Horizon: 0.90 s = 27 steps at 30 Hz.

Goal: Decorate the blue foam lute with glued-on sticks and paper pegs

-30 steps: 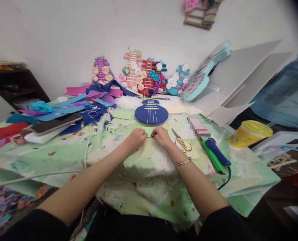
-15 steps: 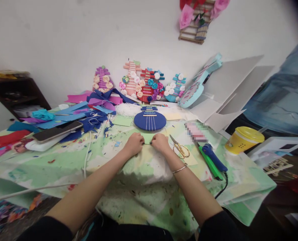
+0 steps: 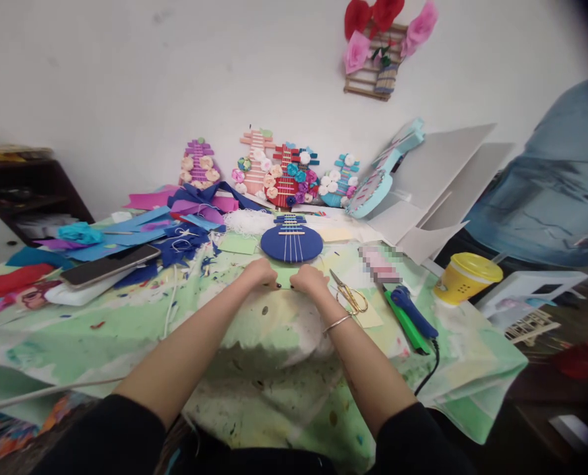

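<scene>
My left hand (image 3: 262, 272) and my right hand (image 3: 310, 280) are both closed, low over the table. Their fingers press on either side of a small light green sheet (image 3: 285, 275), of which only the strip between them shows. Whether it is paper or foam I cannot tell. Just beyond my hands lies a miniature blue guitar (image 3: 291, 244) with white strings and an oval body. Gold-handled scissors (image 3: 352, 297) rest beside my right wrist, partly over a pale yellow sheet (image 3: 372, 317).
A blue glue gun (image 3: 412, 311) with a cord lies right, against a green tool (image 3: 407, 323). Beyond stands a yellow tub (image 3: 465, 277). On the left are a phone (image 3: 111, 265), a white cable (image 3: 171, 300) and coloured scraps. Decorated miniature guitars (image 3: 287, 175) line the wall.
My hands have shifted slightly forward, closer to the blue guitar, still on the green sheet. My left forearm now covers a small blue scrap. The camera view has tilted a little.
</scene>
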### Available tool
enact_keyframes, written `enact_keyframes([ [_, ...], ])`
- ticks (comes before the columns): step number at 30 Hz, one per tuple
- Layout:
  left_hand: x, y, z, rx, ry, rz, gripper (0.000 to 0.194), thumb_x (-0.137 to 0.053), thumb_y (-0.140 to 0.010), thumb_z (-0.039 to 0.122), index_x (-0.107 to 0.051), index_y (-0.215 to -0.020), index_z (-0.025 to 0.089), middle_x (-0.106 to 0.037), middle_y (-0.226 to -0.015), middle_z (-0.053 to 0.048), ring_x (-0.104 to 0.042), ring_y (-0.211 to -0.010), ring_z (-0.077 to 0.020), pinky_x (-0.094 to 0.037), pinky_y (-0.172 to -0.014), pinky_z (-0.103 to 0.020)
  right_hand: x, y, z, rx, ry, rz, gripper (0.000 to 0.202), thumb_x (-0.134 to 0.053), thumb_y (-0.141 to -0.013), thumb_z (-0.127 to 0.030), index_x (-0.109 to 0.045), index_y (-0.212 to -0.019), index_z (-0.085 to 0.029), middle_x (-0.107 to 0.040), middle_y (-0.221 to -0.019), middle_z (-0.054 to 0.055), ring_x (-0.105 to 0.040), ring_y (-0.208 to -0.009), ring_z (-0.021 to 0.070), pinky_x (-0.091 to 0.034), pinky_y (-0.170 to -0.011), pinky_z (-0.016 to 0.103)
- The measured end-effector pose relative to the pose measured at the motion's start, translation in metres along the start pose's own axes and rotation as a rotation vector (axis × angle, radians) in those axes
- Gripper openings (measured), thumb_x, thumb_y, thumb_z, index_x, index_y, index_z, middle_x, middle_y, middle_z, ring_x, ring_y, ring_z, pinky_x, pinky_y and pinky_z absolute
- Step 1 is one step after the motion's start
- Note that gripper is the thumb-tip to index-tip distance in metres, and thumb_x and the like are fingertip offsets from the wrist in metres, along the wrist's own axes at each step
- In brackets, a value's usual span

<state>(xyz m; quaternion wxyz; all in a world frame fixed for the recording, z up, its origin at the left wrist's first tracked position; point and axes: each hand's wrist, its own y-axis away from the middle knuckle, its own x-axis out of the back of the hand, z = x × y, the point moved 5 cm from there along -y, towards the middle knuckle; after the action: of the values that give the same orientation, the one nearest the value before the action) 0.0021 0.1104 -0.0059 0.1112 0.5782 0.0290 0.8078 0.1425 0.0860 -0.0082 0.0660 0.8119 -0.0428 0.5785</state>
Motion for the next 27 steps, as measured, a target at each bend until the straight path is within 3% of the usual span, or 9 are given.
enact_keyframes([
  [4, -0.002, -0.018, 0.007, -0.025, -0.045, -0.117, 0.031, -0.077, -0.035, 0.020, -0.046, -0.032, 0.020, -0.038, -0.027, 0.002, -0.051, -0.046, -0.0177, -0.038, -0.052, -0.027, -0.001, -0.002, 0.009, -0.005, -0.019, -0.019, 0.041, -0.063, -0.057, -0.026, -0.064, -0.097, -0.014, -0.066, -0.098, 0.019, -0.061, -0.090, 0.0344, -0.042, -0.068, 0.039],
  [7, -0.001, -0.014, 0.003, -0.014, -0.033, -0.114, 0.030, -0.076, -0.036, 0.017, -0.047, -0.033, 0.019, -0.040, -0.030, 0.001, -0.052, -0.048, -0.0185, -0.038, -0.052, -0.027, -0.001, 0.000, 0.015, 0.000, -0.037, 0.013, 0.037, -0.061, -0.059, -0.025, -0.065, -0.095, -0.015, -0.067, -0.096, 0.018, -0.062, -0.089, 0.0316, -0.042, -0.066, 0.035],
  [11, 0.002, 0.013, -0.006, -0.022, 0.046, -0.004, 0.016, -0.072, -0.048, 0.024, -0.058, -0.049, 0.017, -0.056, -0.047, -0.002, -0.055, -0.055, -0.0187, -0.039, -0.053, -0.026, -0.004, 0.004, 0.018, 0.015, -0.058, 0.063, 0.030, -0.058, -0.062, -0.026, -0.066, -0.090, -0.015, -0.068, -0.089, 0.017, -0.062, -0.088, 0.0303, -0.040, -0.065, 0.034],
  [15, 0.000, 0.042, -0.013, -0.142, 0.165, 0.131, 0.012, -0.059, -0.067, 0.025, -0.064, -0.077, 0.019, -0.065, -0.074, -0.001, -0.058, -0.069, -0.0145, -0.041, -0.062, -0.022, -0.006, 0.009, 0.019, 0.027, -0.070, 0.114, 0.025, -0.056, -0.064, -0.025, -0.066, -0.084, -0.015, -0.068, -0.086, 0.017, -0.061, -0.088, 0.0304, -0.038, -0.067, 0.034],
  [17, 0.000, 0.053, -0.015, -0.280, 0.275, 0.236, 0.011, -0.059, -0.066, 0.017, -0.063, -0.076, 0.017, -0.064, -0.072, -0.002, -0.057, -0.067, -0.0136, -0.041, -0.062, -0.022, -0.007, 0.012, 0.019, 0.041, -0.075, 0.134, 0.021, -0.055, -0.064, -0.023, -0.067, -0.080, -0.015, -0.068, -0.083, 0.015, -0.060, -0.086, 0.0296, -0.037, -0.068, 0.034],
  [21, -0.001, 0.064, -0.022, -0.463, 0.262, 0.413, 0.011, -0.054, -0.067, 0.007, -0.062, -0.067, 0.016, -0.063, -0.072, -0.003, -0.055, -0.069, -0.0139, -0.041, -0.068, -0.025, -0.006, 0.020, 0.016, 0.095, -0.080, 0.169, 0.015, -0.054, -0.065, -0.019, -0.067, -0.072, -0.017, -0.068, -0.078, 0.012, -0.057, -0.087, 0.0288, -0.034, -0.069, 0.034],
  [25, -0.007, 0.063, -0.023, -0.497, 0.191, 0.452, 0.017, -0.046, -0.071, 0.005, -0.060, -0.068, 0.015, -0.061, -0.071, -0.004, -0.054, -0.071, -0.0153, -0.041, -0.069, -0.027, -0.004, 0.029, 0.009, 0.208, -0.082, 0.205, 0.014, -0.053, -0.067, -0.015, -0.065, -0.073, -0.020, -0.065, -0.088, 0.008, -0.051, -0.093, 0.0265, -0.031, -0.070, 0.033],
  [27, -0.010, 0.060, -0.022, -0.486, 0.162, 0.435, 0.019, -0.044, -0.071, 0.004, -0.058, -0.069, 0.015, -0.061, -0.071, -0.004, -0.054, -0.072, -0.0161, -0.040, -0.069, -0.027, -0.003, 0.034, 0.000, 0.352, -0.082, 0.235, 0.014, -0.054, -0.069, -0.014, -0.064, -0.077, -0.020, -0.063, -0.090, 0.007, -0.048, -0.095, 0.0235, -0.030, -0.072, 0.032],
])
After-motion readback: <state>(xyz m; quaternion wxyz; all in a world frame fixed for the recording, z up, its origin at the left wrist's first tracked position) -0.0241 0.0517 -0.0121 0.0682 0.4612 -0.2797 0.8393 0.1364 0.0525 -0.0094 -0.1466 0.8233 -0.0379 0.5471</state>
